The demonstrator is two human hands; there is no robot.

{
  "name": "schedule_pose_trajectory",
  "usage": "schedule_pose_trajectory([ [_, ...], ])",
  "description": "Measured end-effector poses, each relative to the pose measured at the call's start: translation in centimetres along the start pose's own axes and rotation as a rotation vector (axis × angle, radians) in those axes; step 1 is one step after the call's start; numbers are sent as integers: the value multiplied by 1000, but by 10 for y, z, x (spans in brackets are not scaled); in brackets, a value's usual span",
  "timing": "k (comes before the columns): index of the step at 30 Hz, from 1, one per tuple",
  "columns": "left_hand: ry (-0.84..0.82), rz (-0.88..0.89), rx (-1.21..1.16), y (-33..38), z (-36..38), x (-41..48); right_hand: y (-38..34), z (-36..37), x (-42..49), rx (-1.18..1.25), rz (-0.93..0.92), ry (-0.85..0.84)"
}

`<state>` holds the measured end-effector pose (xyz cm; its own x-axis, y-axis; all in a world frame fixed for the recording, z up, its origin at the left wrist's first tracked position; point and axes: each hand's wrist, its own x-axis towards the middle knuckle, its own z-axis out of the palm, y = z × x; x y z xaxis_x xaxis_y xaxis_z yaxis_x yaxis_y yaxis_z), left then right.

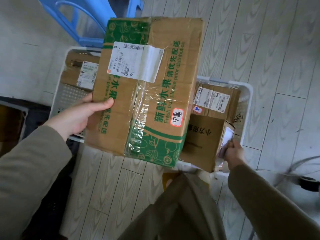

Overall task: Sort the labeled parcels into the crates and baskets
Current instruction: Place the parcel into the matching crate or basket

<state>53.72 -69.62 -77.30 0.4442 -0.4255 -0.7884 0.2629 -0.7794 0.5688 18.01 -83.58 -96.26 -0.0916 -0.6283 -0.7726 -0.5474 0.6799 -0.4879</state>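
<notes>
My left hand (83, 115) grips the near left edge of a large brown and green fruit carton (155, 80), thumb on top, and holds it in the air between two baskets. The carton carries a white shipping label and a small red-rimmed sticker. My right hand (232, 152) grips the end of a plain brown box (200, 142) that lies in the white basket on the right (247, 101), beside another labeled box (214, 99). The white basket on the left (69, 94) holds a labeled brown parcel (78, 73), partly hidden by the carton.
A blue plastic stool (83, 18) stands behind the left basket. A dark crate (13, 118) sits at the far left edge. Cables and a black roll (308, 182) lie on the wood-pattern floor at the right.
</notes>
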Motion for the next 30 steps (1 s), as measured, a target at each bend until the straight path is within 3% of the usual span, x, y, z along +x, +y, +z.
schedule_pose_trajectory([
  [7,29,-15,-3,-4,-2,5,22,16,48,24,135,46],
  [17,61,-51,21,-1,2,4,23,18,22,-81,83,-99],
  [22,105,-54,-5,1,3,1,19,19,10,-38,-17,-7],
  [27,108,-37,-20,2,4,0,20,19,6,-117,-8,-78],
  [30,94,-32,1,0,1,1,18,20,12,-151,-1,-20],
])
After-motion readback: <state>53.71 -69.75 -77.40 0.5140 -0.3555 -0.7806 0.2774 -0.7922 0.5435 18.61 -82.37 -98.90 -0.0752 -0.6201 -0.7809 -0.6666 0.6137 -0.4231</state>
